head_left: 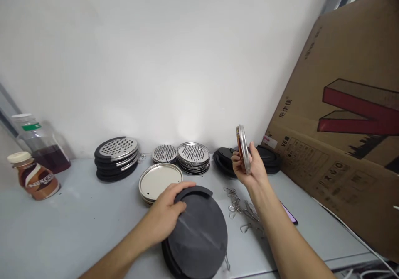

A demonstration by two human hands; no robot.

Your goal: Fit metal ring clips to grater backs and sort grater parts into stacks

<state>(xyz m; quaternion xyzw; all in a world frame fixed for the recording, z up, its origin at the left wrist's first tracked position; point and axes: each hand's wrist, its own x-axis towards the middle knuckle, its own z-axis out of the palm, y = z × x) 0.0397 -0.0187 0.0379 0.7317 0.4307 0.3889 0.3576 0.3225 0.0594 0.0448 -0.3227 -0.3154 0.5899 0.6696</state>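
Observation:
My left hand (164,213) grips the rim of a black round disc (201,233) with a raised, curved edge strip; the disc lies near the front of the table. Raised off the table at right, my right hand (254,167) is closed round a shallow metal disc (245,149), seen nearly edge-on. Just behind my left hand sits a stack of cream round plates (160,180). Perforated metal discs (193,153) are piled further back, beside another perforated disc (165,152). Loose bent-wire clips (238,206) lie between my arms.
At the back left stands a stack of black-rimmed perforated discs (116,158). Further left are a coffee bottle (37,181) and a bottle of dark liquid (46,150). Black round parts (222,162) lie behind my right hand. A large cardboard box (311,154) leans at right, near a phone (289,214).

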